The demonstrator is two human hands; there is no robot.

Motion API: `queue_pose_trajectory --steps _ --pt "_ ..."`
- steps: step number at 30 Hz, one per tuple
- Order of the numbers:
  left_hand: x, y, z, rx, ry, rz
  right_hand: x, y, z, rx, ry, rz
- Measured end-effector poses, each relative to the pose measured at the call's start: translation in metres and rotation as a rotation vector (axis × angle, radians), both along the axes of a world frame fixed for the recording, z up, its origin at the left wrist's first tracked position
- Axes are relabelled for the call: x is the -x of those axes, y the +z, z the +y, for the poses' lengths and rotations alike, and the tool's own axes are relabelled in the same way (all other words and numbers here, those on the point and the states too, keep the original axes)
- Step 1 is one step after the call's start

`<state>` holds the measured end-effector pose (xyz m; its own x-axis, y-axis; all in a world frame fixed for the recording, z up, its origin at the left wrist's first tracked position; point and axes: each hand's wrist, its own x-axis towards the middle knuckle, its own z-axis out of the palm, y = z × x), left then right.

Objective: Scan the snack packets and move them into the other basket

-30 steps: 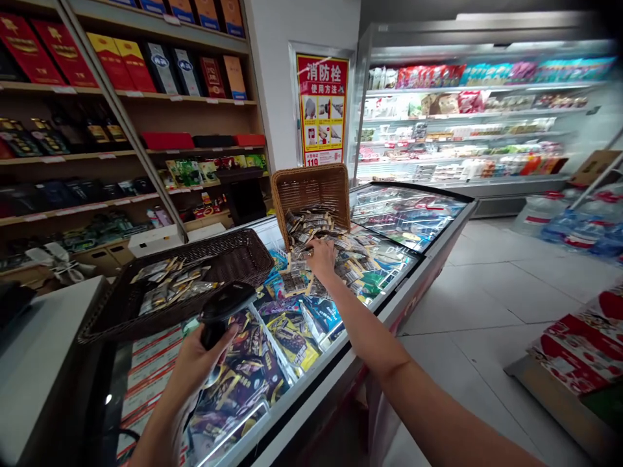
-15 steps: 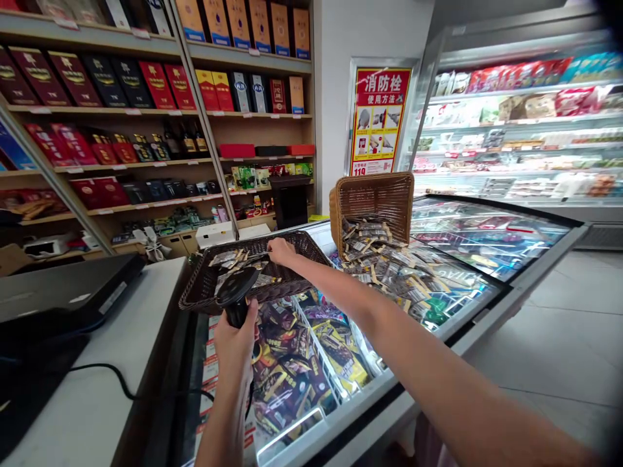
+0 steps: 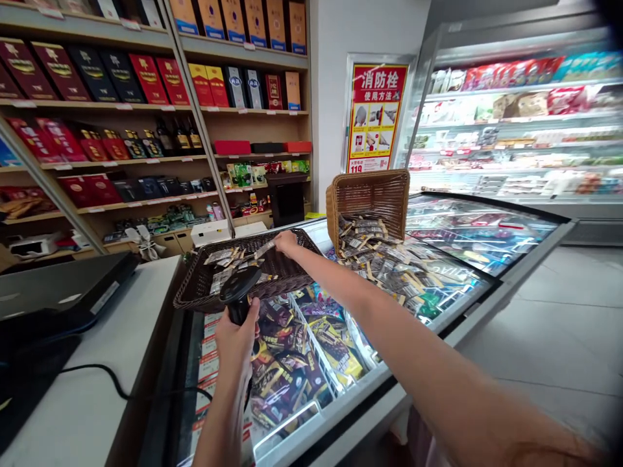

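My left hand is wrapped round the handle of a black barcode scanner, its head pointing up and away from me. Over the far right part of a dark brown woven basket, my right hand pinches a small flat packet, which sticks out to the left of the fingers. Similar small packets lie loose in that basket. A lighter brown basket rests tipped on its side farther right, and many packets spill out of it onto the glass freezer top.
Under the glass of the chest freezer lie wrapped ice creams. To the left stands a white counter with a black machine and a cable. Boxed goods fill the shelves behind; a lit refrigerated display is at the right.
My right hand has shifted slightly right and up, and a packet now shows clearly in its fingers. The left hand keeps its hold on the scanner. The view has turned slightly.
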<state>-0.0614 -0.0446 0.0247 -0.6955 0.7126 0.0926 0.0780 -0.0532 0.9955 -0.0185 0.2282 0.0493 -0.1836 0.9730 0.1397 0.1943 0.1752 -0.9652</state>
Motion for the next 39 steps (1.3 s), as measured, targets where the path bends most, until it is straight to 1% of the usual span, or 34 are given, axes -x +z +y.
queue_pose_trajectory --steps 3,6,8,10,13,15,17,23,26,29,31,34,39 --pt "-0.003 0.002 0.001 0.0 -0.022 -0.011 -0.05 0.006 -0.014 0.103 -0.037 0.204" --pt "-0.009 0.003 0.0 0.03 -0.083 0.017 -0.11 0.005 -0.037 0.091 0.012 0.424" --pt "-0.015 0.003 -0.002 0.037 -0.135 0.052 -0.149 -0.003 -0.054 0.077 0.004 0.515" --pt "-0.02 0.003 -0.003 0.045 -0.174 0.078 -0.179 -0.016 -0.067 0.062 -0.033 0.575" --pt "-0.027 0.001 -0.004 0.068 -0.233 0.11 -0.204 -0.037 -0.077 0.055 -0.109 0.634" --pt "-0.031 0.0 -0.004 0.082 -0.288 0.127 -0.209 -0.045 -0.08 0.059 -0.147 0.651" --pt "-0.035 -0.001 -0.005 0.101 -0.351 0.16 -0.209 -0.048 -0.083 0.052 -0.167 0.655" --pt "-0.035 -0.013 -0.003 0.213 -0.473 0.343 -0.2 -0.041 -0.094 0.026 -0.16 0.575" --pt "-0.029 -0.021 0.003 0.225 -0.526 0.425 -0.198 -0.04 -0.097 0.033 -0.162 0.558" --pt "-0.025 -0.026 0.007 0.232 -0.532 0.462 -0.197 -0.038 -0.097 0.041 -0.169 0.553" --pt "-0.025 -0.025 0.007 0.246 -0.526 0.464 -0.197 -0.037 -0.098 0.04 -0.171 0.545" --pt "-0.028 -0.021 0.005 0.253 -0.507 0.451 -0.196 -0.036 -0.099 0.046 -0.182 0.531" --pt "-0.038 -0.01 -0.002 0.224 -0.498 0.427 -0.199 -0.037 -0.095 0.037 -0.203 0.498"
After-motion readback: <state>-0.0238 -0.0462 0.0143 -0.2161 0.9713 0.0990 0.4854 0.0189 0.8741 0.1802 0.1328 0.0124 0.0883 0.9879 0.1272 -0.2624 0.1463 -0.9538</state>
